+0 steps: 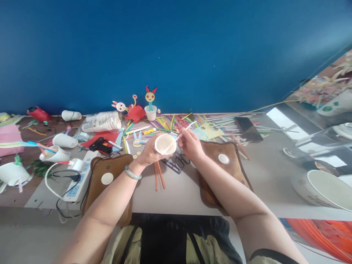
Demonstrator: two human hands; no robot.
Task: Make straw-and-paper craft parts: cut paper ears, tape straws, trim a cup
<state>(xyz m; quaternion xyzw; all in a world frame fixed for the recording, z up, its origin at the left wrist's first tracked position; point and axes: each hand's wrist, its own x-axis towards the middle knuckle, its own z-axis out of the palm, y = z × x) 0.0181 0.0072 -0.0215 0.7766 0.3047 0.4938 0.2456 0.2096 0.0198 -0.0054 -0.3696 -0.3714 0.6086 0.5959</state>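
Observation:
My left hand [150, 151] is wrapped round a white paper cup [165, 144], its open mouth tilted toward me. A pale streak shows inside the cup; I cannot make out what it is. Close to the cup's right side, my right hand [191, 143] pinches a thin white strip [189, 126]; its exact kind is unclear. Below the cup, two orange sticks [160, 176] point toward me; whether they touch the cup is hidden. Dark-handled scissors [181, 161] and a dark blue cutter-like tool [172, 165] lie on the table under my hands.
Two brown cushions [220, 176] lie under my forearms. At left are a power strip [78, 179], a black glue gun [100, 145] and stacked paper cups [101, 124]. Behind stand a rabbit-faced cup figure [150, 106] and colourful sticks. A phone [248, 128] and white bowl [327, 189] are right.

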